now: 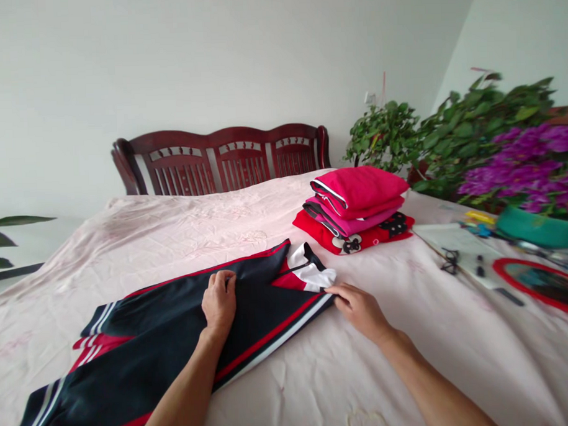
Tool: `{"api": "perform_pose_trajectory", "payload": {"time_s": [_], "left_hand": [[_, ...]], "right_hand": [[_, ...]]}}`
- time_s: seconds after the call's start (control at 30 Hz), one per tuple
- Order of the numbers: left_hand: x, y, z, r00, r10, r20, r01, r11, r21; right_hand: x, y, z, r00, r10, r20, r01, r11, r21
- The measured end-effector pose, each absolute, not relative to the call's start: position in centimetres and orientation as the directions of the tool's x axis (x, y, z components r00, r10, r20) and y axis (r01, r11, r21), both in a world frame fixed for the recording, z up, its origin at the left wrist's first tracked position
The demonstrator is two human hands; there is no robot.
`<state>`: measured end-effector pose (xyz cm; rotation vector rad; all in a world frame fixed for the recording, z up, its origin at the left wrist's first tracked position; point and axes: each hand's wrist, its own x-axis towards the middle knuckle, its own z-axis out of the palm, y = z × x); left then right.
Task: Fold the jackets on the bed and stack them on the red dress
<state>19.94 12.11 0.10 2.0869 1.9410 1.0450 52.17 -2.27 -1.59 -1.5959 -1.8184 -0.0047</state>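
Note:
A navy jacket (176,328) with red and white stripes lies on the bedspread, its long sleeves laid toward the lower left. Its white collar (316,275) and a red and white part show at the right end. My left hand (219,305) rests on the middle of the navy cloth, its fingers curled and closed against it. At the jacket's right corner, beside the collar, my right hand (362,309) pinches the striped edge between thumb and fingers. Just beyond the collar stands a stack of folded red and pink clothes (360,195).
A pale pink bedspread (290,393) covers the broad surface. Behind it rises a dark wooden chair back (226,156). To the right are leafy plants (480,110), purple flowers (529,161), a green pot (538,227), a red-rimmed oval object (542,285) and black-handled scissors (450,260).

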Motion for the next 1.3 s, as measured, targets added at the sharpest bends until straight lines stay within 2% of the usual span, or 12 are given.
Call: {"api": "perform_pose_trajectory", "payload": {"time_s": [0.17, 0.4, 0.47, 0.63, 0.7, 0.8, 0.9, 1.07, 1.23, 1.3], "left_hand": [[19.5, 13.2, 0.9, -0.004, 0.939, 0.344, 0.887, -0.156, 0.435], [19.8, 12.8, -0.2, 0.11, 0.957, 0.267, 0.938, -0.189, 0.289], [19.7, 12.7, -0.1, 0.134, 0.954, 0.267, 0.943, -0.206, 0.263], [19.1, 11.3, 1.6, 0.24, 0.913, 0.331, 0.928, -0.316, 0.2], [18.7, 9.8, 2.5, 0.37, 0.856, 0.36, 0.868, -0.457, 0.194], [17.9, 6.5, 2.8, 0.616, 0.729, 0.299, 0.703, -0.68, 0.209], [16.8, 3.4, 1.7, 0.739, 0.634, 0.23, 0.62, -0.772, 0.137], [14.0, 2.0, -0.3, 0.744, 0.621, 0.248, 0.645, -0.764, -0.02], [11.6, 2.6, 0.1, 0.694, 0.63, 0.347, 0.683, -0.73, -0.041], [11.2, 2.4, -0.2, 0.705, 0.621, 0.342, 0.673, -0.738, -0.048]], "right_hand": [[51.7, -2.5, -1.1, -0.009, 0.878, 0.478, 0.961, 0.14, -0.239], [50.8, -2.2, -1.4, 0.024, 0.869, 0.495, 0.991, 0.045, -0.126], [50.9, -2.2, -1.5, 0.006, 0.878, 0.478, 0.99, 0.062, -0.125], [51.6, -2.8, -1.4, 0.017, 0.888, 0.459, 0.972, 0.093, -0.217], [51.6, -3.1, -1.2, -0.001, 0.874, 0.485, 0.969, 0.121, -0.215], [51.2, -3.1, -1.0, -0.09, 0.837, 0.54, 0.965, 0.207, -0.159], [50.6, -2.6, -0.9, -0.159, 0.822, 0.546, 0.955, 0.269, -0.126], [50.1, -1.8, -1.5, -0.048, 0.829, 0.557, 0.96, 0.193, -0.205], [50.1, -1.7, -2.0, -0.046, 0.81, 0.584, 0.966, 0.184, -0.179], [50.1, -1.7, -2.0, -0.062, 0.822, 0.566, 0.971, 0.182, -0.158]]}}
